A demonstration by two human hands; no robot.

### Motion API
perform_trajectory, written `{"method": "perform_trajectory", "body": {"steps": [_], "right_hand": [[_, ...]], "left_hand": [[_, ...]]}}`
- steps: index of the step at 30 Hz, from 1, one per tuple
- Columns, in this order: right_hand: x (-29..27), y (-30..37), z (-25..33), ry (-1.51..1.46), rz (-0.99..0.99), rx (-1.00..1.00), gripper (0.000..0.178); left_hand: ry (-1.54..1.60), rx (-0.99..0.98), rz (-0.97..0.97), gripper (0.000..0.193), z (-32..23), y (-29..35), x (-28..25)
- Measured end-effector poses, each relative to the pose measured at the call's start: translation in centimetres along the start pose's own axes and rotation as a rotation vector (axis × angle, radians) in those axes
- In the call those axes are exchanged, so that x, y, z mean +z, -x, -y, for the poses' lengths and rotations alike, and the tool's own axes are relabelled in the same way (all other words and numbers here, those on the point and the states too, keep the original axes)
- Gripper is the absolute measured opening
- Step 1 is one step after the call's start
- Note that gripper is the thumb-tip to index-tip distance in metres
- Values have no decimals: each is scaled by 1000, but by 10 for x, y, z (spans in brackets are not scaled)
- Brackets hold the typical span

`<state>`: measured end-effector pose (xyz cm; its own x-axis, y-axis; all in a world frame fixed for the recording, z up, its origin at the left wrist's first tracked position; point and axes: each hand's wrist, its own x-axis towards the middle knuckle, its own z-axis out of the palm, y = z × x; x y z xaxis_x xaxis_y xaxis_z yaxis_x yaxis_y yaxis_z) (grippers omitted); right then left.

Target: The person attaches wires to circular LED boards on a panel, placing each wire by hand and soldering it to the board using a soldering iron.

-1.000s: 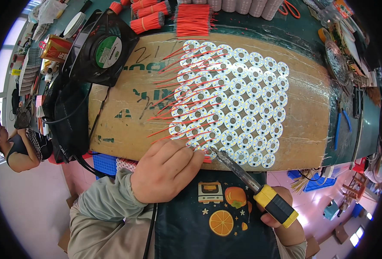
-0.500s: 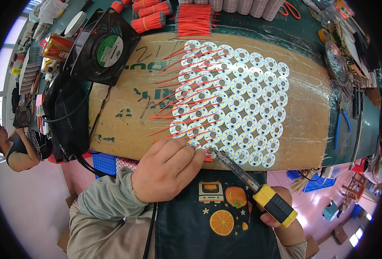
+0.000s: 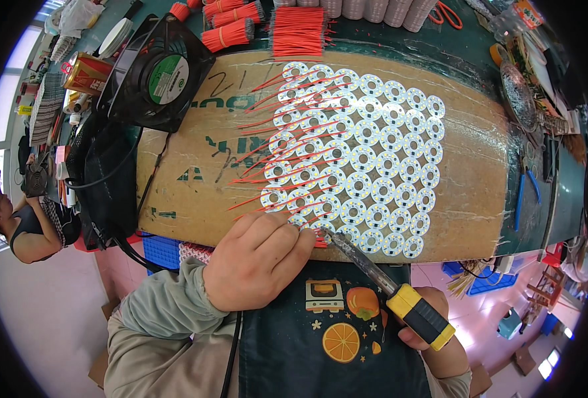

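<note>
Rows of white ring-shaped LED circuit boards (image 3: 369, 99) lie on a brown cardboard sheet (image 3: 473, 152). Thin red wires (image 3: 261, 163) cross the boards in the left columns and stick out past them. At the near edge, my left hand (image 3: 257, 259) is closed, fingertips pinched over the nearest boards; short red wire ends (image 3: 320, 243) show beside them. My right hand (image 3: 435, 302) grips the yellow-and-black handle of a soldering iron (image 3: 367, 265). Its tip points up-left and meets a near board close to my left fingertips. The exact contact spot is too small to make out.
A black fan (image 3: 158, 73) stands at the left of the cardboard. Behind lie bundled red wires (image 3: 298, 32) and stacked grey discs (image 3: 377, 12). Blue-handled pliers (image 3: 521, 199) rest at the right. Another person (image 3: 32, 225) sits far left.
The soldering iron has shifted very slightly left, its handle moving with my right hand. My left hand stays in place.
</note>
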<state>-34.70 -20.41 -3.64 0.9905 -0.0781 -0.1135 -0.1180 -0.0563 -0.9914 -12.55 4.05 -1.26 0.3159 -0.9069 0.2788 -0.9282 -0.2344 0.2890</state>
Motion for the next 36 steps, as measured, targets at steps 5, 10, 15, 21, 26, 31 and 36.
{"method": "perform_trajectory", "body": {"steps": [5,10,15,21,26,31,36], "right_hand": [[0,-3,5,-12,40,32,42],[-12,0,-1,47,143,-109,48],[-14,-2,3,199,184,-86,49],[-4,7,-6,67,99,13,35],[-13,4,-3,198,223,-6,42],[-5,8,-6,114,90,34,36],[-5,7,-7,121,73,-6,38]], "left_hand": [[-2,-7,12,42,0,0,-1],[-8,-5,3,42,-1,0,0],[-7,-5,-3,42,0,0,0],[-8,-3,-7,41,0,0,1],[-12,-3,58,40,0,4,-2],[-4,-1,62,40,0,2,-1],[7,2,0,42,1,0,0]]}}
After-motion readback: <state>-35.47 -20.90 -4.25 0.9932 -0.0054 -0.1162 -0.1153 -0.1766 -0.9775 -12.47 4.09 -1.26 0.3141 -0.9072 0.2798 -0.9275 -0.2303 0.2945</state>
